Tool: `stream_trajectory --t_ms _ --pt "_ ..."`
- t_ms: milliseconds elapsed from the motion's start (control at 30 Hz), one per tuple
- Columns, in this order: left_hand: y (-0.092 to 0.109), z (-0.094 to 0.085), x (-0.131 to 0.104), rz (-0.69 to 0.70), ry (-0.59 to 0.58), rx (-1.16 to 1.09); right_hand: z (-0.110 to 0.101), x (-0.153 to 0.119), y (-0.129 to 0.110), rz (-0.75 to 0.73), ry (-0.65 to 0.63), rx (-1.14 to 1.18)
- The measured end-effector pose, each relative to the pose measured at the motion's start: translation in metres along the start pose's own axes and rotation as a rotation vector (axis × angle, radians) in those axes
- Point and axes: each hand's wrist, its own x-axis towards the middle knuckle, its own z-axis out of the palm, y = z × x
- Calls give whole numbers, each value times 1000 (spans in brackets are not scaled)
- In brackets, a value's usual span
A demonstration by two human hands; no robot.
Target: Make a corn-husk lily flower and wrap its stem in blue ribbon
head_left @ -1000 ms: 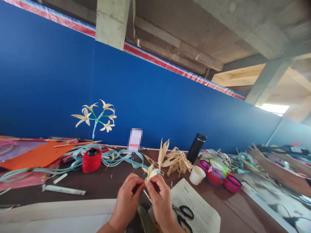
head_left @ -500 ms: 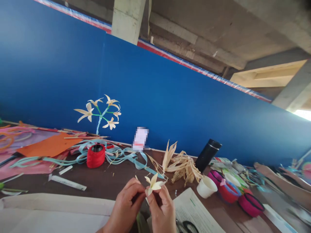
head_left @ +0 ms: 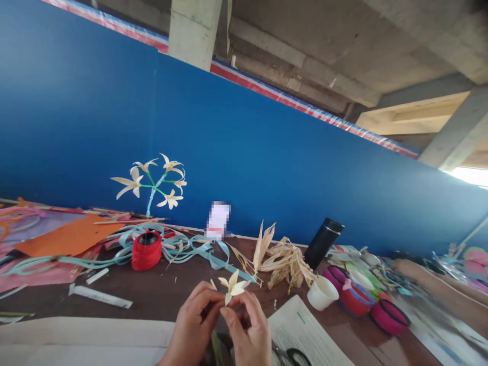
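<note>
Between my two hands is a small cream-white husk flower (head_left: pixel 233 287) with pointed petals facing up. My left hand (head_left: pixel 195 319) is closed, thumb and fingers pinched at the flower's base from the left. From the other side my right hand (head_left: pixel 248 322) also pinches the base, just under the petals. The stem below the petals is mostly hidden by my fingers. Under my hands lie some green-tinged husk pieces (head_left: pixel 218 348), partly covered. Black-handled scissors (head_left: pixel 297 357) rest on a printed sheet (head_left: pixel 305 328) beside my right wrist.
A finished flower spray (head_left: pixel 149 201) stands against the blue wall (head_left: pixel 244 127). On the table are a red twine spool (head_left: pixel 146 252), pale blue ribbon (head_left: pixel 179 252), dried husks (head_left: pixel 285 259), a black flask (head_left: pixel 323 244), a white cup (head_left: pixel 322 293) and a magenta ribbon roll (head_left: pixel 389 317).
The view has shifted slightly. The flower has turned a little between my fingers, and my right fingertips have moved lower on its base. Both hands keep their pinch.
</note>
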Motion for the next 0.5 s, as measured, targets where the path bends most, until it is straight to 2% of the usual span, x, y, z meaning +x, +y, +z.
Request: stream_trajectory --t_ms 133,267,500 --pt "-9 1 2 -8 15 33 7 -5 6 27 79 57" --pt "-17 4 2 2 70 47 4 -4 9 33 106 48" --pt "-21 0 4 48 68 30 -1 -10 9 -40 160 -194"
